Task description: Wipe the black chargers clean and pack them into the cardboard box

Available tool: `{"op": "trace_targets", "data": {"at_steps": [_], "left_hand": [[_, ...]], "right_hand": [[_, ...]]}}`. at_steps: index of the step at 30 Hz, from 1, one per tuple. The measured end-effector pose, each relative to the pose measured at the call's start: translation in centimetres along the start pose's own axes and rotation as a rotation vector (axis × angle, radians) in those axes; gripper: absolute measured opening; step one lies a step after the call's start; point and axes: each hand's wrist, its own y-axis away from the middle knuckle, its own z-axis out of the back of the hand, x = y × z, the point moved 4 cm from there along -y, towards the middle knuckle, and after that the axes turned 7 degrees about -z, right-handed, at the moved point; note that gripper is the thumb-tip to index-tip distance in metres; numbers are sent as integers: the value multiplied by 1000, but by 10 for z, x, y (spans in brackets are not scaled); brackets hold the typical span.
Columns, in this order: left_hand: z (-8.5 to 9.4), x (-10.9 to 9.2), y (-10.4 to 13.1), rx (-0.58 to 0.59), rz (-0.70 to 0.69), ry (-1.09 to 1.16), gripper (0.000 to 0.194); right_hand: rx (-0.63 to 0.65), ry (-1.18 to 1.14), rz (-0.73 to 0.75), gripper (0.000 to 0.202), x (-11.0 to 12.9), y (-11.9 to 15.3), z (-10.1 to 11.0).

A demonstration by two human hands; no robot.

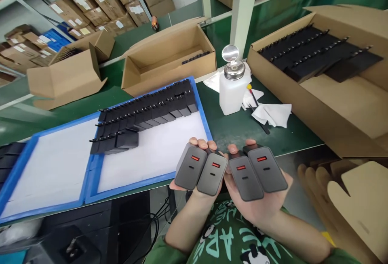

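Observation:
In my left hand (200, 198) I hold two black wall chargers side by side, an outer charger (188, 175) and an inner charger (210, 181). My right hand (257, 209) holds two more, an inner charger (250, 187) and an outer charger (269, 179). Each end face points up at me and shows a red USB port above a small oval port. Fingers curl round the far sides of both pairs. Behind my left hand, rows of black chargers (157, 108) with metal prongs stand on a white, blue-edged tray (160, 155).
A white pump bottle (232, 92) stands beside crumpled tissues (273, 114) and a thin dark tool (259, 118). Cardboard boxes sit behind: one middle box (169, 76) and a right box (291, 94) with chargers. A second blue-edged tray (57, 159) lies left.

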Motion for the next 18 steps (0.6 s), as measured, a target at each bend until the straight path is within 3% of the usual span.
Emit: {"op": "trace_targets", "data": {"at_steps": [5,8,10,13,15,18], "left_hand": [[-3,-5,-5,18,-54,-78,95],[2,-25,-21,101,-106,-139,84],[3,-38,-32,213,-83,-273,71],[-10,-45,-42,511,-133,-793,63],[-25,-37,-43,693,-198,-1082,58],[-44,-17,-41,851,-232,-1273,50]], "right_hand": [[27,24,24,53,8,-6,2],[45,215,145,50,39,-15,24],[22,556,303,48,71,-20,38],[-4,1290,478,42,107,-24,44],[47,1651,522,40,113,-28,38],[115,1920,519,43,104,-34,30]]}}
